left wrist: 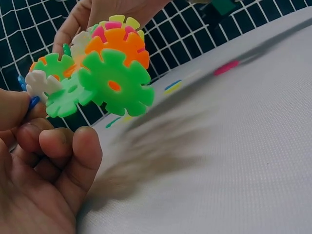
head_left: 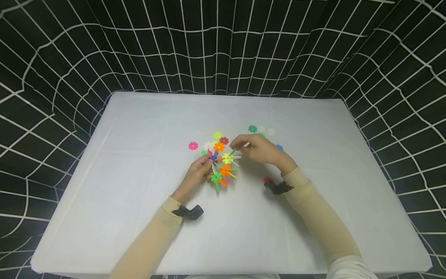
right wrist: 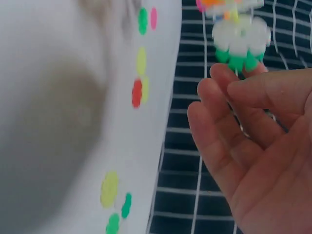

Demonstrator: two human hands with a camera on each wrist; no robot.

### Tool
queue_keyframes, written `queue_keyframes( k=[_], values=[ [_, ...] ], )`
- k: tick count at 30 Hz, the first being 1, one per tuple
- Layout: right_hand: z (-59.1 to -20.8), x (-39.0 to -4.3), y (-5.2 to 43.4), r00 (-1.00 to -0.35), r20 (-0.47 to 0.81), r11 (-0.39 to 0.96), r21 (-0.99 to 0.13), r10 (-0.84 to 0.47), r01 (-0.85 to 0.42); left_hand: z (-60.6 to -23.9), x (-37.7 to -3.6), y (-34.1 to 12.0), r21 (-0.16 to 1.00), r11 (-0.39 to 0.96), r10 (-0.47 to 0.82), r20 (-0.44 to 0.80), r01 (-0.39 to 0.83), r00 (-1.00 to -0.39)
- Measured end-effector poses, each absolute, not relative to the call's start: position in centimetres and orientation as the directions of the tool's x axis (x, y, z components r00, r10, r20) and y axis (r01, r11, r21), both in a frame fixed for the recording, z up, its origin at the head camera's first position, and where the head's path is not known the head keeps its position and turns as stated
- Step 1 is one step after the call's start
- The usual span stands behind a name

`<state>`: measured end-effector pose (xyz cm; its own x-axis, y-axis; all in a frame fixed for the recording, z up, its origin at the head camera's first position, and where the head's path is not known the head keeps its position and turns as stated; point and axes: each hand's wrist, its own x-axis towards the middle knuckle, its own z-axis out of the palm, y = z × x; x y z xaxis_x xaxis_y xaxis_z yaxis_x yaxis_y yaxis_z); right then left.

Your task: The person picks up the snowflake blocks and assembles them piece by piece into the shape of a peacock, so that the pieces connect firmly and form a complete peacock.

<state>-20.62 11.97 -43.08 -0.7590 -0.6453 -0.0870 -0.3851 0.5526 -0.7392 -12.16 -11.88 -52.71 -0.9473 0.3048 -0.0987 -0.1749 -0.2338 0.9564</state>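
A cluster of notched plastic discs (head_left: 221,164) is gripped by the left hand (head_left: 198,172) and pinched by the right hand (head_left: 259,149) above the white worktop (head_left: 139,155).

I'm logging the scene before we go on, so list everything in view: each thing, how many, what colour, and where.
Snowflake-disc cluster: one, many interlocked discs in orange, green, yellow, white and blue, held above the table middle between both hands.
Pink disc: one, loose on the table, left of the cluster.
Loose discs behind the cluster: several, yellow-green, red, orange and white; exact count unclear.
Loose discs near the right hand: a few, green and white, with a blue one partly hidden.
Table: one, covered in white.
Backdrop: black cloth with a white grid, on three sides.
Wrist cameras: two, black.
Left hand: pinches the cluster's left side.
Right hand: fingers pinch a green disc at the cluster's upper right.
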Motion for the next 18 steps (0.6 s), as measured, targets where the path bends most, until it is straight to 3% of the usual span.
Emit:
queue_keyframes(
  k=[9, 18],
  values=[
    [-43.4, -23.9, 15.3, -0.870, -0.202, 0.692, -0.694, -0.450, -0.197, -52.7, -12.1, -11.8, 0.956, -0.247, 0.325, -0.074, -0.160, -0.943],
    [-44.1, -25.9, 17.2, -0.894, -0.266, 0.781, -0.610, -0.361, -0.134, -52.8, -12.0, -11.8, 0.950, -0.271, 0.336, -0.057, -0.154, -0.940]
  ],
)
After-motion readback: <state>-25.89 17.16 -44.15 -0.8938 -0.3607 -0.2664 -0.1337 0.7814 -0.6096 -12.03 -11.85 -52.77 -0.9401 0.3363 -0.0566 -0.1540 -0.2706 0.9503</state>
